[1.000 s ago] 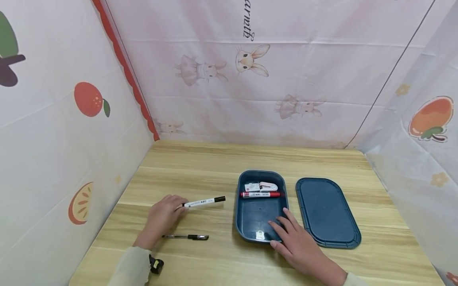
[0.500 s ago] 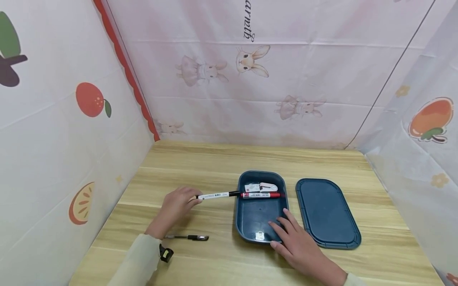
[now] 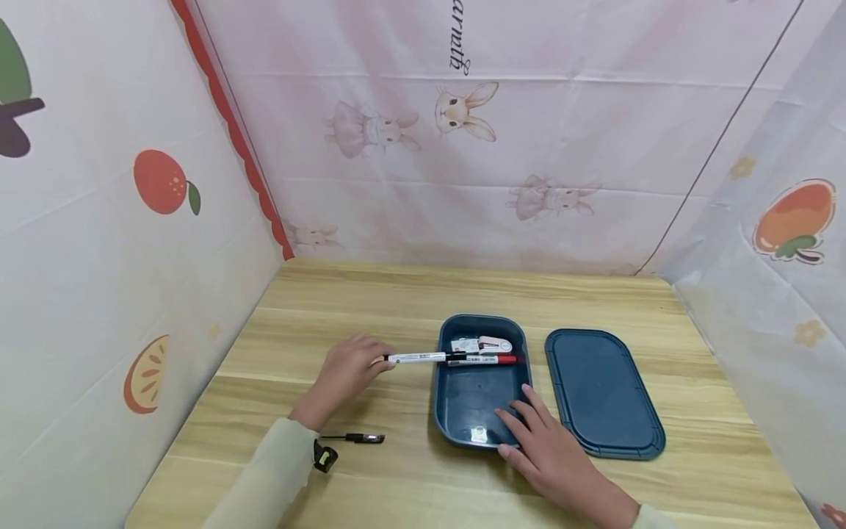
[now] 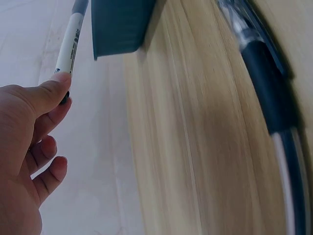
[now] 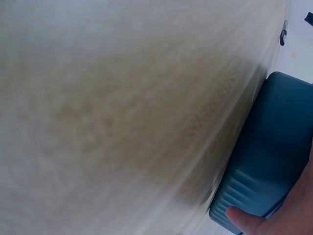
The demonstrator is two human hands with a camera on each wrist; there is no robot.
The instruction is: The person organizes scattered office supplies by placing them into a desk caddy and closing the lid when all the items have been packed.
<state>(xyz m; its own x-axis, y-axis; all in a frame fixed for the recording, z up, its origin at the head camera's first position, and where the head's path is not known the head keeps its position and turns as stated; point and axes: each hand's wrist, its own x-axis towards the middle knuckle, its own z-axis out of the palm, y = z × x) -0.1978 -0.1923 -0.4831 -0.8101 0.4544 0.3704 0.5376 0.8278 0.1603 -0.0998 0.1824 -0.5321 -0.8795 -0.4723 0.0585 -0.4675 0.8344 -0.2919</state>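
Left hand [image 3: 346,367] pinches a white marker with a black cap [image 3: 423,358] by its tail end, cap poking over the rim of the dark blue box [image 3: 441,400]. Its label print is too small to read. Right hand [image 3: 551,452] lies with relaxed fingers on the box's near corner, holding nothing. The backdrop writing shows "armth".

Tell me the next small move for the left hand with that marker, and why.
Probably ease the black-capped marker a little further right and lower it: its cap already crosses the rim of the blue box, the left hand pinches its tail, and the right hand steadies the box.
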